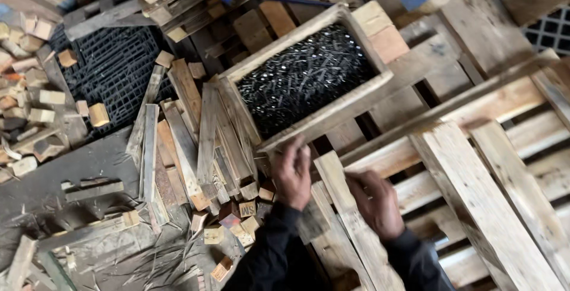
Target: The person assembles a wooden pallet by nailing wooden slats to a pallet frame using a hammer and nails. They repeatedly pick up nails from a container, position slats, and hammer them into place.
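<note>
Near the bottom centre of the frame, the left hand (292,172) reaches up to the lower edge of a wooden box (332,108) and rests against its near rim, fingers curled together; whether it pinches anything cannot be told from the blur. The box sits tilted across the middle of the frame and is filled with dark nails (306,77) lying in a dense heap. The right hand (375,203) lies just right of the left one, palm down on a pale plank (350,220) of a wooden pallet (475,196), with its fingers bent and drawn close together; what it grips, if anything, is not clear. Both arms wear dark sleeves (267,255) that enter from the bottom edge. The pallet fills the right half of the frame, its boards running diagonally, and a long thin slat (451,104) crosses it from the box toward the upper right. Left of the box, a bundle of short wood strips (190,142) leans in a loose stack, with small wood blocks (243,214) scattered at its foot. At the upper left lies a black plastic grid (113,77), and beside it, along the left edge, a pile of pale wood offcuts (29,89). Splinters litter the grey floor (101,160) at the lower left.
</note>
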